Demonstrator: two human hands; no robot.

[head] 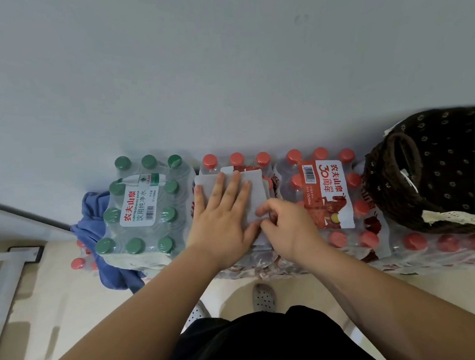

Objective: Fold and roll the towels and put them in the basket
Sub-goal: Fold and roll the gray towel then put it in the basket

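Far left, a blue cloth [90, 221] sags beside the green-capped bottle pack [139, 205], untouched. Moving right, the left hand [222, 218] lies flat with its fingers spread, pressing the grey towel [255, 184] onto a red-capped bottle pack [236, 158]. Right beside it, the right hand [286, 230] curls its fingers and pinches the towel's near right edge. This looks like the fold being finished, with the roll just starting. The next move needs a tight, even roll while the left palm holds the towel in place. The wicker basket [387, 195] waits far right.
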